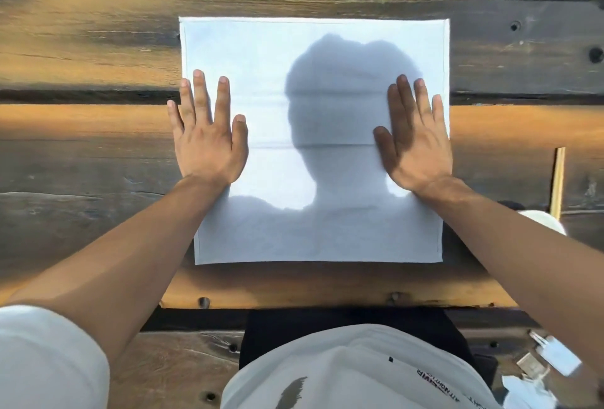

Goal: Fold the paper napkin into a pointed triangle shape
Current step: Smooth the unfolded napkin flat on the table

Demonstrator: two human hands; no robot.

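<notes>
A white square napkin (261, 49) lies flat and unfolded on the wooden table, with faint horizontal crease lines across its middle and a head-shaped shadow on it. My left hand (206, 134) rests palm down on the napkin's left edge, fingers spread, its outer fingers over the bare wood. My right hand (415, 137) lies palm down near the napkin's right edge, fingers apart. Neither hand holds anything.
The table (98, 49) is made of weathered wooden planks with a dark gap between them. A thin wooden stick (557, 179) and a white rounded object (542, 220) sit at the right. Small white and silvery items (552, 354) lie at the lower right.
</notes>
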